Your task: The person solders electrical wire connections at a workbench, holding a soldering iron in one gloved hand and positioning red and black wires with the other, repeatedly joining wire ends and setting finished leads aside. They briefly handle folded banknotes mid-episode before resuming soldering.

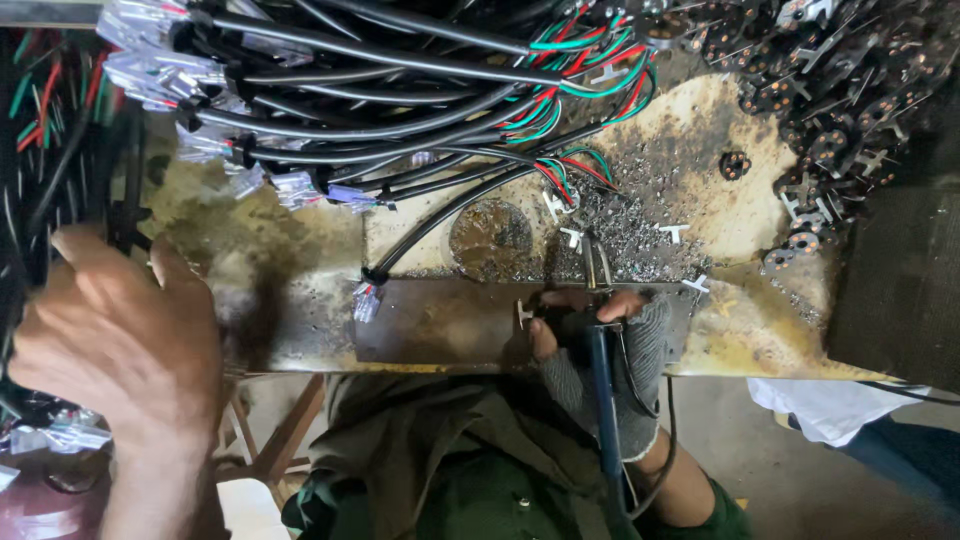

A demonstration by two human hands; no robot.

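The left hand (115, 340) reached, fingers loosely spread, into the bundle of black cables (60, 170) at the left edge; whether it gripped any was hard to tell. The right hand (600, 345), in a grey fingerless glove, was closed around a blue-handled soldering iron (603, 400), its tip over the stained workbench (700, 200) near the metal plate (440, 325).

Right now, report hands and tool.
Right hand, gloved, shut on blue-handled soldering tool, tip by metal plate. Left hand at black cable bundle, grip unclear. Loose cables crowd behind.
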